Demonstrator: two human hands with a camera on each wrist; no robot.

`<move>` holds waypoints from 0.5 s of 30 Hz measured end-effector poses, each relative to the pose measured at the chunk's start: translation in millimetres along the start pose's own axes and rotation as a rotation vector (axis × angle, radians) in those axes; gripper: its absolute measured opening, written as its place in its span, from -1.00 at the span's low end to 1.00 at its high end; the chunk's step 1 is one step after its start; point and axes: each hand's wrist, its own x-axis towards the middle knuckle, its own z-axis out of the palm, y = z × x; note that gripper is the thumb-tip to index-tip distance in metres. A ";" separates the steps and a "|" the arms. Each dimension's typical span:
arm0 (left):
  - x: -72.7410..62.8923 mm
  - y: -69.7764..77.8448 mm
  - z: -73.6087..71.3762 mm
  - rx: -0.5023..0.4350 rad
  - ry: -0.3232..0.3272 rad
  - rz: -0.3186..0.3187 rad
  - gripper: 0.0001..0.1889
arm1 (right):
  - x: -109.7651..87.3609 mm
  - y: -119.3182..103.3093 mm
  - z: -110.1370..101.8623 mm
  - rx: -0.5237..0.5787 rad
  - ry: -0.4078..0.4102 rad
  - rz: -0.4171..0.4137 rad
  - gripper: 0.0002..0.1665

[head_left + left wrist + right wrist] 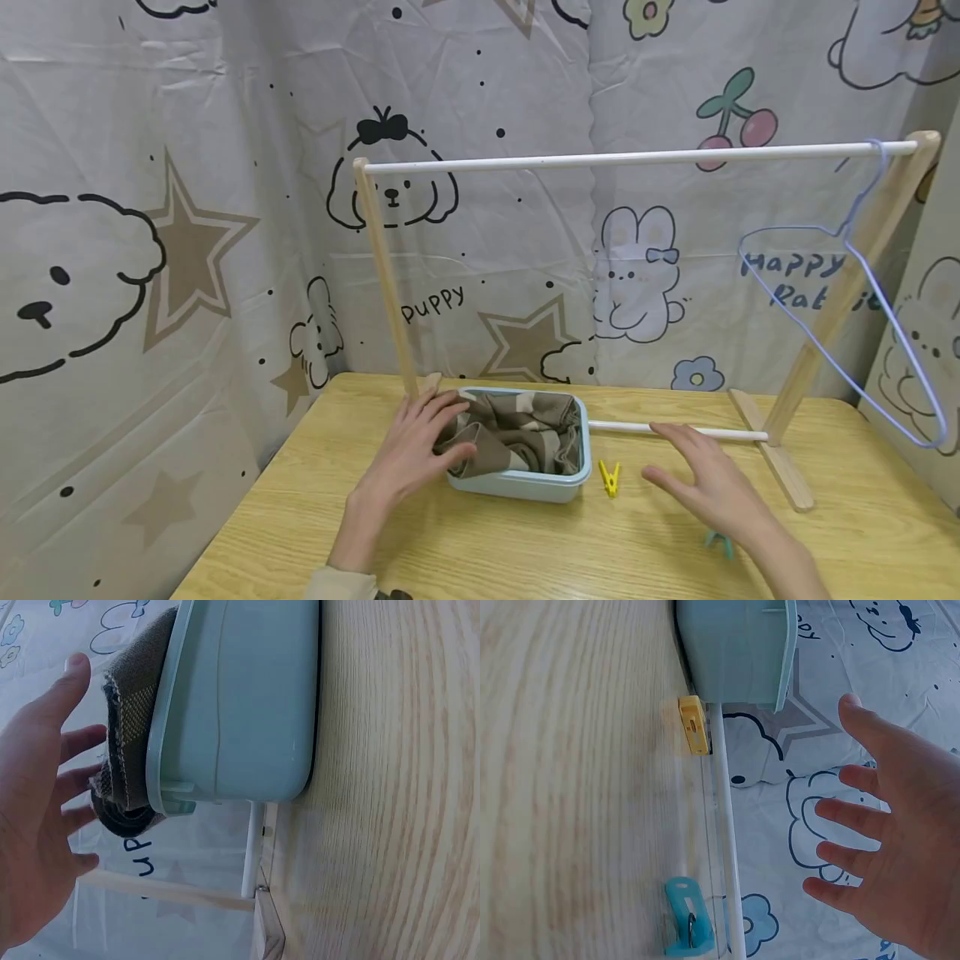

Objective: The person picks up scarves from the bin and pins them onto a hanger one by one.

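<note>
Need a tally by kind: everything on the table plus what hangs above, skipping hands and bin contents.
Clothespins: 2, yellow clothespin and teal clothespin
Bin: 1
Hanger: 1
Rack: 1
Total: 5

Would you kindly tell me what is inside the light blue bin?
The bin holds a bunched brown cloth with pale patches. It hides the bottom and anything beneath; in the head view, the left hand covers part of it.

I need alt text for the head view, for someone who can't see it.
A person's left hand is beside a light-blue bin of brown cloth on a wooden table; the right hand hovers near a yellow clip and a teal clip. A hanger hangs from the rack behind.
</note>
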 end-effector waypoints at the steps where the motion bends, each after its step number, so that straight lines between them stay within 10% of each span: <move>1: 0.0 0.4 -0.2 -0.007 0.001 0.010 -0.25 | 0.1 -1.2 1.1 0.000 0.001 -0.003 -0.24; 15: 0.9 6.8 -1.1 -0.051 -0.061 0.050 -0.25 | 2.6 -17.8 18.2 0.050 0.003 -0.051 -0.27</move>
